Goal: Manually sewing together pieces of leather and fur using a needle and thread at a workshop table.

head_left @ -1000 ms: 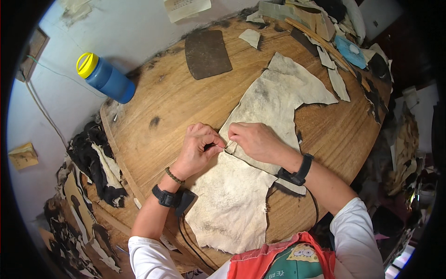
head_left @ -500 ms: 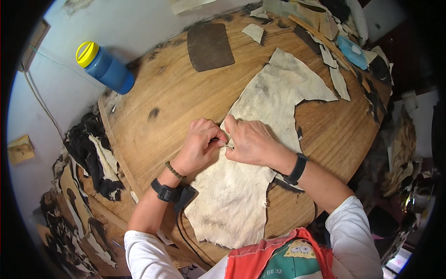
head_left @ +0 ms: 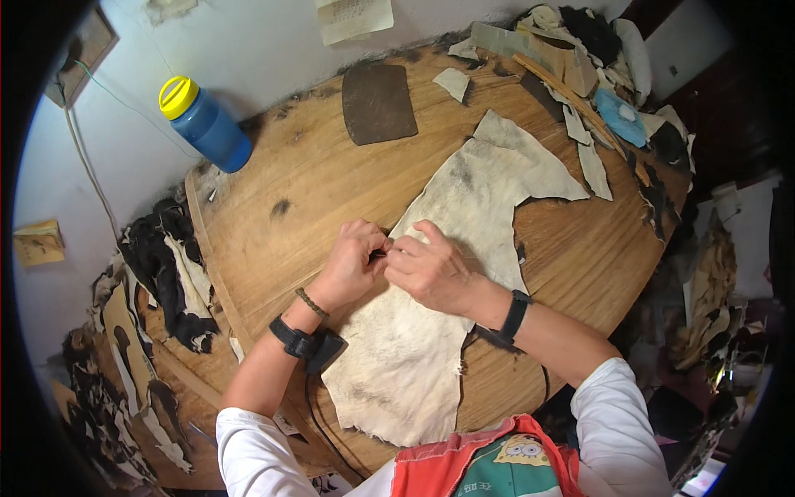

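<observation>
A large cream-coloured piece of hide (head_left: 406, 352) with grey smudges and ragged edges lies flat across the wooden table. At the middle of its left edge, my left hand (head_left: 358, 255) is closed, thumb and fingers pinching that edge, where a bit of dark fur shows. My right hand (head_left: 431, 269) meets it from the right, resting over the hide. Its fingers are curled in at the same spot, and their tips are hidden, so what they grip does not show.
A blue bottle (head_left: 211, 128) with a yellow lid stands at the back left. A dark brown rectangular sheet (head_left: 379, 105) lies at the back. Hide scraps, a wooden stick (head_left: 571, 103) and a light blue item (head_left: 619, 118) crowd the back right. Black fur pieces (head_left: 170, 277) lie at left.
My right hand has turned and its curled fingers have moved in against my left fingers. The left hand keeps its pinch at the hide's edge. The whole view has shifted slightly.
</observation>
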A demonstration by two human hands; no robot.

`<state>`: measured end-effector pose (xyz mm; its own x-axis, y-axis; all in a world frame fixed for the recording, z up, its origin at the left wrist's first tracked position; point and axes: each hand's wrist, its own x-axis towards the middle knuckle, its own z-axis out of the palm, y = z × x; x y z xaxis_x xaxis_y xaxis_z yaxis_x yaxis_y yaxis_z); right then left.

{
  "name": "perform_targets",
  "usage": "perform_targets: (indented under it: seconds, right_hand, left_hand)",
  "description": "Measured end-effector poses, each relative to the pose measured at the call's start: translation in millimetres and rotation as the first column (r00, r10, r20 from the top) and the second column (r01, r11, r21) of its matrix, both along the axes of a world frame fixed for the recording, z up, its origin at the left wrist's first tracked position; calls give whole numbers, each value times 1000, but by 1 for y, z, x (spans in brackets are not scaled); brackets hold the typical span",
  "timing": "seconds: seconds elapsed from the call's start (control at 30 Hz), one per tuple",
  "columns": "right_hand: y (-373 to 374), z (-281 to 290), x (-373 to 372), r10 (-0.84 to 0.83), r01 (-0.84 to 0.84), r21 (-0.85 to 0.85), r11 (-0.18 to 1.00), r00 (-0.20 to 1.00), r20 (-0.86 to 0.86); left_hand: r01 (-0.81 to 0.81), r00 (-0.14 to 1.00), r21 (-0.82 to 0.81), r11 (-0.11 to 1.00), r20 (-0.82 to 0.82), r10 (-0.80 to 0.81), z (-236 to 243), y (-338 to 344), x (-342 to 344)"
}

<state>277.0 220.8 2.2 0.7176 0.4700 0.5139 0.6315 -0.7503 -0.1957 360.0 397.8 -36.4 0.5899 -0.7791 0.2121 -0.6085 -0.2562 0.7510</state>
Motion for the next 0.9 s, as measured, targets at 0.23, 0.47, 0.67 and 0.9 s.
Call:
perform_targets:
  seconds: [0.23,0.47,0.67,0.9]
  right_hand:
    - [-1,53,-100,480,-148,518,842,642,-597]
    - [-282,95,-205,-824,860,-80,504,451,-343]
    - [-408,137,-241,-967,939,-262,-225,-181,180]
    - [-143,46,-89,-432,534,88,841,760,-485]
  left_hand:
    - [4,996,23,1000,-92,-1,8,1,0]
    - [-14,989,5,1000,-148,15,5,1,-3]
    - [-30,989,49,998,-144,37,7,-1,-5]
    - [-42,972,102,994,-227,65,11,-1,-5]
